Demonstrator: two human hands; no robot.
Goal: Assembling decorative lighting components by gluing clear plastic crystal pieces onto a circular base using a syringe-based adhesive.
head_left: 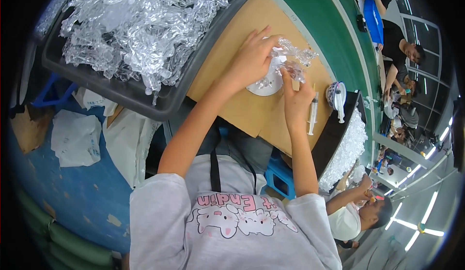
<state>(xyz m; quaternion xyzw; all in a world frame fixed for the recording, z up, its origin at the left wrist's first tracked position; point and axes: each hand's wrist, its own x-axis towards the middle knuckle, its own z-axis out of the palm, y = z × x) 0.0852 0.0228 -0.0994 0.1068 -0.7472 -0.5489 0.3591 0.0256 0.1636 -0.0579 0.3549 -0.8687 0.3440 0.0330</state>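
Observation:
Over the brown tabletop (227, 42), my left hand (252, 59) pinches a clear, branching plastic piece (302, 54) between thumb and finger, its other fingers spread behind. Close below it, my right hand (298, 98) has thumb and finger closed on a clear plastic piece (293, 71). I cannot tell whether these are two pieces or parts of one. Under the hands lies a white round dish (265, 90), partly covered. A syringe (313, 112) rests on the table just right of my right hand.
A large dark tray (177, 88) heaped with clear plastic pieces (140, 28) stands at left. At right are a small bowl (334, 93) with another syringe (340, 110) and a black tray (324, 144) of clear pieces (346, 149). Other people work farther right.

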